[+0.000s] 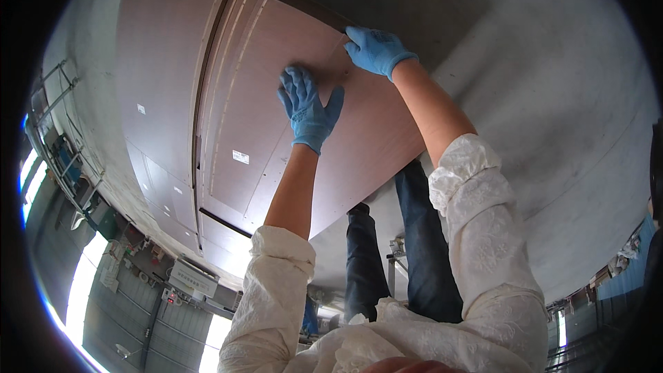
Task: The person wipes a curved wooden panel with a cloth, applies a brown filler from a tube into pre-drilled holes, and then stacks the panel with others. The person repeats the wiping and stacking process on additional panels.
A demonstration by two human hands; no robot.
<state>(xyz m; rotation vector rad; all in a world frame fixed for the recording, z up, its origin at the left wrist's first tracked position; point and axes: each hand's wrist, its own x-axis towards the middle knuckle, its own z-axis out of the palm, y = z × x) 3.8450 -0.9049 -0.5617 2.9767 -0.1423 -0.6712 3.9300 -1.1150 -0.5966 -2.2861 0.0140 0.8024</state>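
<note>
Large brown panel lies flat, face up, low in front of the person; its far right corner is at the right hand. Right hand: blue glove, fingers bent over that corner edge, clamped on the panel; underside of the grip hidden. Left hand: blue glove, laid on the panel face, fingers and thumb spread apart, holding nothing. White label on the panel, near side, left of the left forearm. Second brown panel sits just left, split off by a dark gap with pale strips alongside. Grey floor to the right. Metal railing at the left rim. White boxy unit in the background, lower left; can't tell what's inside.
</note>
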